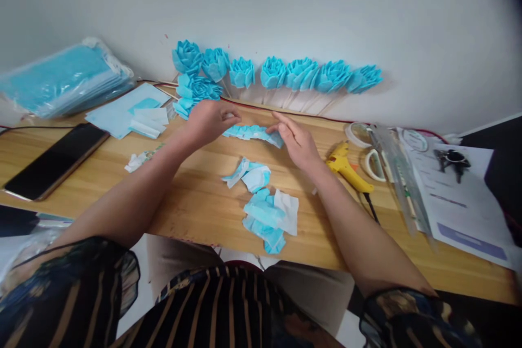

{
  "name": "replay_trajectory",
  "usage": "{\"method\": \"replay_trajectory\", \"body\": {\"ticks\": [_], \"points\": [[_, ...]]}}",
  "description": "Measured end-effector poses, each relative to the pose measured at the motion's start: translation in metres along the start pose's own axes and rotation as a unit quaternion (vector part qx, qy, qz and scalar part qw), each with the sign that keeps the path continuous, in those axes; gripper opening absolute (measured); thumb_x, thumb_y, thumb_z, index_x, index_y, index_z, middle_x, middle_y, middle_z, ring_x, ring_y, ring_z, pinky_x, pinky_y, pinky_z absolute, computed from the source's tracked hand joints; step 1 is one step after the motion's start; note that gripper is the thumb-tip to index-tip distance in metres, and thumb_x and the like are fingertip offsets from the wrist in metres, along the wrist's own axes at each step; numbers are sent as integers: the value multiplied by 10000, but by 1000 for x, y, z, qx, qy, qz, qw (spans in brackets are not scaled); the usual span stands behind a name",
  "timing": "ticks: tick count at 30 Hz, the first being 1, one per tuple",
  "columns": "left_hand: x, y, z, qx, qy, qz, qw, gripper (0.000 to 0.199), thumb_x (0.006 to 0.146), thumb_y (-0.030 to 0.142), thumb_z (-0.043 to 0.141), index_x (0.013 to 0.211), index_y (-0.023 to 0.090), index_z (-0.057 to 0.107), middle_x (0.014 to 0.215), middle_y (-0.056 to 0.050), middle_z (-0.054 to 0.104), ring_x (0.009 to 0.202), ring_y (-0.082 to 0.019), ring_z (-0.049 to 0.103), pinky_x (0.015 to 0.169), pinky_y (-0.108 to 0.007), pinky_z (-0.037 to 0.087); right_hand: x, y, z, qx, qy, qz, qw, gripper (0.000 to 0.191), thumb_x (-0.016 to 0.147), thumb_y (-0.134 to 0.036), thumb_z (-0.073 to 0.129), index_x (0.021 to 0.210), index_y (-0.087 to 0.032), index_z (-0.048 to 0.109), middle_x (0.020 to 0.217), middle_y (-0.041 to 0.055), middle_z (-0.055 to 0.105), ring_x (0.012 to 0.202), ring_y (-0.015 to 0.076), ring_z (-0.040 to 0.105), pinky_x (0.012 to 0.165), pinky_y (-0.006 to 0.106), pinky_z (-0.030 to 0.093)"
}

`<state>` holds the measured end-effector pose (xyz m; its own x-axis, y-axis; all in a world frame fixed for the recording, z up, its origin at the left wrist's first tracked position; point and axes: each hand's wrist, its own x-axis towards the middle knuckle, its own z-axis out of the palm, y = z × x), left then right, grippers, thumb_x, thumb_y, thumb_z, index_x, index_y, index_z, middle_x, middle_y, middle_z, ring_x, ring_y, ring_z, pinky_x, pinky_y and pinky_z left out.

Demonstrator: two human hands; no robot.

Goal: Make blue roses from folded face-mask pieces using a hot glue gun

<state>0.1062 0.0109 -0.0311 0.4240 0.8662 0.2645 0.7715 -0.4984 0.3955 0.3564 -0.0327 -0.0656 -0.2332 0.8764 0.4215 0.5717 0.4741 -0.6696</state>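
Note:
A row of light blue petal-edged material (252,132) lies on the wooden table between my two hands. My left hand (210,124) is at its left end, thumb and fingers pinched together; whatever they hold, if anything, is hidden. Over the right end is my right hand (297,140), its fingers stretched out and fingertips at or just above the material. Nearer to me lie crumpled blue and white scraps (255,174), with another heap of scraps (271,215) below them. Several blue handmade flowers (302,73) on thin sticks lean against the wall behind.
On the right are a yellow glue gun (348,167), tape rolls (374,165), and papers (452,196) with keys (452,160). To the left lie a phone (57,162), blue sheets (122,109) and a plastic bag of blue sheets (65,79). A cable runs along the wall.

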Motion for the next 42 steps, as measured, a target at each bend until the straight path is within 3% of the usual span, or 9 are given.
{"method": "replay_trajectory", "body": {"ticks": [8, 13, 16, 22, 30, 35, 39, 42], "points": [[2, -8, -1, 36, -3, -50, 998, 298, 911, 339, 514, 1010, 178, 744, 922, -84, 746, 865, -219, 643, 750, -294, 423, 0, 10, 3, 111, 47, 59, 991, 559, 965, -604, 426, 1354, -230, 571, 886, 38, 732, 906, 195, 691, 845, 362, 539], [2, -6, 3, 44, -2, -45, 998, 302, 908, 343, 518, 1009, 172, 746, 954, -90, 754, 867, -224, 654, 720, -292, 418, 2, 15, 4, 131, 57, 72, 987, 550, 958, -588, 458, 1365, -229, 545, 850, 23, 706, 869, 179, 681, 827, 342, 534], [1, -3, 9, 38, -6, -21, 999, 292, 909, 338, 520, 991, 186, 755, 952, -80, 764, 847, -209, 656, 696, -282, 411, 0, 14, 5, 129, 44, 72, 988, 560, 961, -594, 444, 1365, -219, 546, 854, 31, 728, 888, 191, 694, 839, 357, 539], [-10, 16, 28, 35, -60, 85, 994, 301, 946, 368, 520, 1052, 244, 772, 929, -60, 780, 803, -193, 670, 690, -280, 396, -2, 6, 4, 91, 28, 60, 994, 552, 976, -591, 408, 1357, -229, 576, 856, 53, 770, 1155, 230, 659, 1001, 426, 501], [-16, 23, 43, 100, -91, 142, 981, 305, 972, 349, 505, 1141, 308, 756, 979, -52, 787, 762, -198, 666, 678, -301, 370, -2, 8, 7, 81, 16, 62, 995, 556, 971, -587, 425, 1353, -221, 596, 849, 45, 779, 1089, 242, 691, 1019, 447, 486], [-17, 25, 46, 136, -111, 169, 970, 334, 971, 263, 442, 1005, 247, 774, 808, -58, 755, 712, -182, 646, 717, -302, 385, -1, 9, 9, 83, -11, 72, 994, 559, 960, -594, 442, 1322, -207, 622, 818, 47, 775, 1136, 244, 669, 1012, 430, 490], [-18, 27, 47, 143, -120, 180, 966, 351, 963, 239, 421, 1015, 232, 768, 812, -64, 753, 732, -182, 655, 737, -302, 400, 2, 8, 3, 147, 67, 60, 985, 537, 977, -576, 417, 1333, -219, 602, 818, 33, 773, 1097, 218, 688, 1030, 413, 479], [-18, 25, 47, 95, -124, 153, 976, 336, 949, 264, 450, 1058, 271, 768, 905, -48, 778, 786, -185, 670, 753, -288, 421, 4, 12, -1, 157, 130, 65, 977, 483, 979, -526, 439, 1291, -205, 618, 866, 33, 774, 1016, 204, 702, 1045, 414, 459]]}}
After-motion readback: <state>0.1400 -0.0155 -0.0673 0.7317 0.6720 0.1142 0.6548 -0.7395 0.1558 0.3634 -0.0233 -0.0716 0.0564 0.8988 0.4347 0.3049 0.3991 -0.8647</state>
